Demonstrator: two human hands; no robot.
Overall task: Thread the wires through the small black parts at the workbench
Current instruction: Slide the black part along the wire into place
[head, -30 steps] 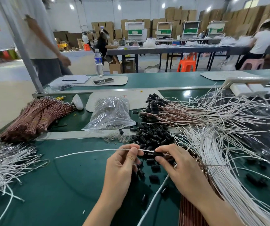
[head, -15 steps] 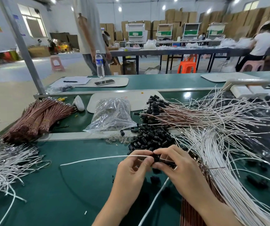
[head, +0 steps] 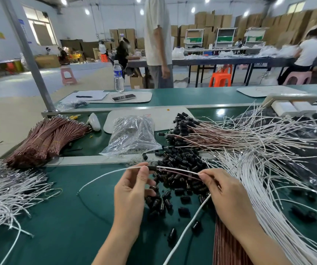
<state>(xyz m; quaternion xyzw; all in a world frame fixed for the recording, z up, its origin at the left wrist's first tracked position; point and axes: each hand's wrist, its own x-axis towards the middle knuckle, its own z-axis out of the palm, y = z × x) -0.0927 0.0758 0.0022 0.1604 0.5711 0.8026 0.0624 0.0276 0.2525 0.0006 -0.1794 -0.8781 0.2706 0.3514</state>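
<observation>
- Head view: the left hand (head: pixel 132 190) has its fingers (head: pixel 144 173) curled, pinching a small black part (head: pixel 152 167) on the white wire (head: pixel 106 174) above the surface (head: pixel 58 226).
- The right hand (head: pixel 228 196), at 3 o'clock from the part, pinches the white wire and a brown wire (head: pixel 176 172).
- A pile of black parts (head: pixel 180 161) lies between the hands.

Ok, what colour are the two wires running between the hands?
Head view shows it best: one white wire and one reddish-brown wire.

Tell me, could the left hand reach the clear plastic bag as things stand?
Probably, once freed: the left hand pinches a small black part on the white wire and would have to let go. The clear plastic bag lies beyond it, nothing covering it.
</observation>
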